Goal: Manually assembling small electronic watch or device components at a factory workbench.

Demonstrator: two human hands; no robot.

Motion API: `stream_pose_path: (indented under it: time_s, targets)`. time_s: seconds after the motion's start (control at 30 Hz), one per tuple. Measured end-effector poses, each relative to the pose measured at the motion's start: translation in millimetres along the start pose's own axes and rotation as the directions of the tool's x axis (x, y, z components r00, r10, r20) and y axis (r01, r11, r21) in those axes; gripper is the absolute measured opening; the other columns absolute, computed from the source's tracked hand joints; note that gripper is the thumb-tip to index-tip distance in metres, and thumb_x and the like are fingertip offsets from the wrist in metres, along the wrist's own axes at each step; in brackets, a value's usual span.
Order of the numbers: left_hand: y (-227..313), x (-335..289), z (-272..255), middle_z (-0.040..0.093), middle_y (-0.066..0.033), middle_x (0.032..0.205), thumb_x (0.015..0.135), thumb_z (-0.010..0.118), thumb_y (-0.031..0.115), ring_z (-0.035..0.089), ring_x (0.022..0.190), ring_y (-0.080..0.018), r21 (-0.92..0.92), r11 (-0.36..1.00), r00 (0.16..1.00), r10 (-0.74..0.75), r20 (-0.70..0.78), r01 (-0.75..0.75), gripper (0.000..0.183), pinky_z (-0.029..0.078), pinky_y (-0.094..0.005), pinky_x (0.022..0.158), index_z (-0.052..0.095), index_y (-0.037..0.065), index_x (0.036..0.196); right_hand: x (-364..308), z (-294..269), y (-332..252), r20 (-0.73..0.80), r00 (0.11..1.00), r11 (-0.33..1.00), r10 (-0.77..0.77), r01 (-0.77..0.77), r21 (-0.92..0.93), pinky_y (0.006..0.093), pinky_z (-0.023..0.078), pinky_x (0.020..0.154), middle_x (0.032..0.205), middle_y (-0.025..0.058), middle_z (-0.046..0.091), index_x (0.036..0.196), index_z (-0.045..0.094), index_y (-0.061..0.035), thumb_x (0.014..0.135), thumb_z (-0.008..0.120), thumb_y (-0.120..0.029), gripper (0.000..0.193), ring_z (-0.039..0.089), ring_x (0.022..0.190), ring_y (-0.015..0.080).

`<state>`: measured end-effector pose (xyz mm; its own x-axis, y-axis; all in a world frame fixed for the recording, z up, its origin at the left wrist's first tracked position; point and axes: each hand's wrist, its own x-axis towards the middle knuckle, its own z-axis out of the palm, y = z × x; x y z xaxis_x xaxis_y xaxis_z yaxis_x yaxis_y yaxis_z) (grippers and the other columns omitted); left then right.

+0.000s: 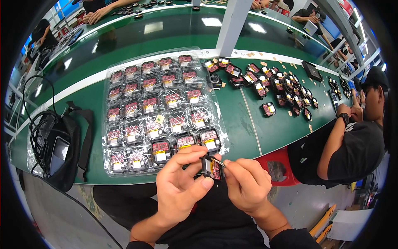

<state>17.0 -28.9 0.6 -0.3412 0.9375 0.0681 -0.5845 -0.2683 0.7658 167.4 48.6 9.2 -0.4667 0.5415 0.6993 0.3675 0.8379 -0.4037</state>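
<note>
My left hand (176,189) grips a small black watch case (206,167) by its edges, tilted up over the table's near edge. Inside the case show a red circuit board, a pale block and yellow tape. Pinched in my right hand (248,186) is a thin metal tool (218,162), perhaps tweezers, its tip at the open case. Just beyond my hands lies a clear plastic tray (124,173) with rows of similar cases; a few in the near row sit on top of the plastic. My fingers partly hide the held case.
Many loose cases (286,89) are heaped at the right with tan scraps around them. A black bag (76,137) with cables lies at the left. Past a white post (228,33) runs a green belt (178,37). A co-worker (352,141) sits at the right beside a red stool (277,166).
</note>
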Motion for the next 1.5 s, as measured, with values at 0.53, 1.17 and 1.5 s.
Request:
stream_pose_path:
  time_s: [0.53, 1.17, 1.5]
  targets:
    - [13, 4, 7, 0.048, -0.0217, 0.137, 0.081, 0.077, 0.006, 0.060, 0.119, -0.0381, 0.034, 0.999, 0.999, -0.040, -0.024, 0.041, 0.052, 0.049, -0.0506, 0.105, 0.055, -0.006, 0.126, 5, -5, 3, 0.022, 1.000, 0.999, -0.014, 0.014, 0.037, 0.0294, 0.048, 0.049, 0.082, 0.0066, 0.063, 0.097, 0.073, 0.0000, 0.073, 0.081, 0.001, 0.026, 0.062, 0.058, 0.0182]
    - [4, 1, 2, 0.045, -0.0194, 0.139, 0.086, 0.070, -0.007, 0.057, 0.126, -0.0329, -0.024, 1.000, 0.998, 0.016, 0.062, -0.015, 0.047, 0.049, -0.0440, 0.107, 0.054, -0.008, 0.130, 1, -2, -2, -0.023, 0.998, 0.996, 0.055, -0.053, 0.076, 0.0300, 0.049, 0.050, 0.082, 0.0072, 0.064, 0.097, 0.073, -0.0006, 0.073, 0.080, 0.003, 0.025, 0.062, 0.058, 0.0196]
    - [0, -1, -1, 0.045, -0.0196, 0.139, 0.086, 0.071, -0.006, 0.057, 0.125, -0.0328, -0.044, 0.999, 1.000, -0.013, 0.008, 0.014, 0.047, 0.048, -0.0441, 0.107, 0.054, -0.007, 0.129, 1, -3, -4, 0.039, 0.995, 0.994, 0.093, -0.095, 0.058, 0.0290, 0.052, 0.056, 0.083, 0.0109, 0.066, 0.096, 0.071, 0.0012, 0.081, 0.077, 0.003, 0.016, 0.064, 0.065, 0.0207]
